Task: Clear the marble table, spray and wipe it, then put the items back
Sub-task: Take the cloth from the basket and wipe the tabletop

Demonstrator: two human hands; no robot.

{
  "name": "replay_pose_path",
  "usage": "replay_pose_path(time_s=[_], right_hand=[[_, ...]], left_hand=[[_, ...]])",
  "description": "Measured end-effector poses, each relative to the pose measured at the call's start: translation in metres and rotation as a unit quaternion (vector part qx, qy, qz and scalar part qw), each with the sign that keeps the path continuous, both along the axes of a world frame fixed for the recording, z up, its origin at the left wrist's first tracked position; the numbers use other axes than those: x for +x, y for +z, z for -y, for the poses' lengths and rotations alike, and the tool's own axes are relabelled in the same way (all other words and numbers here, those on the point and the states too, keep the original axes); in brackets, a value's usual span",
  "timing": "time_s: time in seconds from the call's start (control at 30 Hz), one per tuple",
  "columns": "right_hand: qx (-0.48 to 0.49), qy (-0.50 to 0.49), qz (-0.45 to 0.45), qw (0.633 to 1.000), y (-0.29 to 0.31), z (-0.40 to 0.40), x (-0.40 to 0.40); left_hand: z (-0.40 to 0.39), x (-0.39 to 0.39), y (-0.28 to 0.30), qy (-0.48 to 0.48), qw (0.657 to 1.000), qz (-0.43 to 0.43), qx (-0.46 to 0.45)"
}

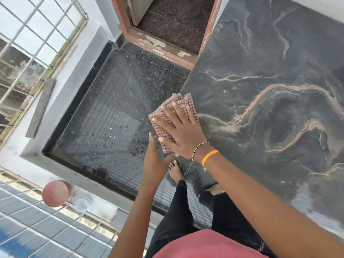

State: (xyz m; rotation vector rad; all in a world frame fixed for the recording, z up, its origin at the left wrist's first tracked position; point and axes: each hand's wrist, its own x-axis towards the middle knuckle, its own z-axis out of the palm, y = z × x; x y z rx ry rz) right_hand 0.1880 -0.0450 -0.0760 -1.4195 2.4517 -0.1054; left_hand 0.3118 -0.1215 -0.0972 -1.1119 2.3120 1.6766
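The dark marble table (270, 108) with pale brown veins fills the right side, and its surface looks bare. My right hand (181, 132) presses flat with spread, straight fingers on a folded red-and-white checked cloth (183, 100). The cloth lies at the table's left edge and hangs partly over it. My left hand (155, 158) is held just below that edge, under the cloth, with its fingers straight and holding nothing.
A round pink container (55, 193) and a small clear cup (82, 204) stand on the pale ledge at lower left. A dark speckled floor (115, 108) lies beside the table, with my bare feet on it. A doorway threshold (163, 45) is ahead and a window grille (28, 43) at the left.
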Motion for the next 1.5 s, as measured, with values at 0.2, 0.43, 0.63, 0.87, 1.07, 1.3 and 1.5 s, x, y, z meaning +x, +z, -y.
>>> replay_pose_path(time_s=[0.2,0.43,0.63,0.87,1.07,1.3,1.5], right_hand=[[0.003,0.05,-0.007,0.999,-0.006,-0.023,0.023],[0.018,-0.081,-0.008,0.996,-0.004,-0.119,0.009],[0.014,-0.274,-0.001,0.962,-0.004,-0.189,0.026],[0.023,-0.282,-0.015,0.959,-0.004,-0.131,0.063],[0.004,-0.124,-0.009,0.992,-0.008,-0.037,0.037],[-0.008,0.014,-0.045,0.999,-0.012,-0.072,0.025],[-0.011,-0.093,-0.047,0.994,-0.009,-0.184,0.042]], left_hand=[[-0.02,0.014,-0.004,0.011,1.0,-0.005,-0.002],[-0.049,0.011,0.007,0.018,0.996,0.015,0.087],[-0.054,0.009,0.009,0.19,0.94,-0.033,0.281],[-0.047,0.018,0.011,0.179,0.941,-0.034,0.286],[-0.044,0.029,0.018,0.135,0.97,-0.04,0.197],[-0.064,0.036,0.027,0.184,0.98,-0.068,0.003],[-0.103,0.025,0.034,-0.136,0.952,-0.136,-0.237]])
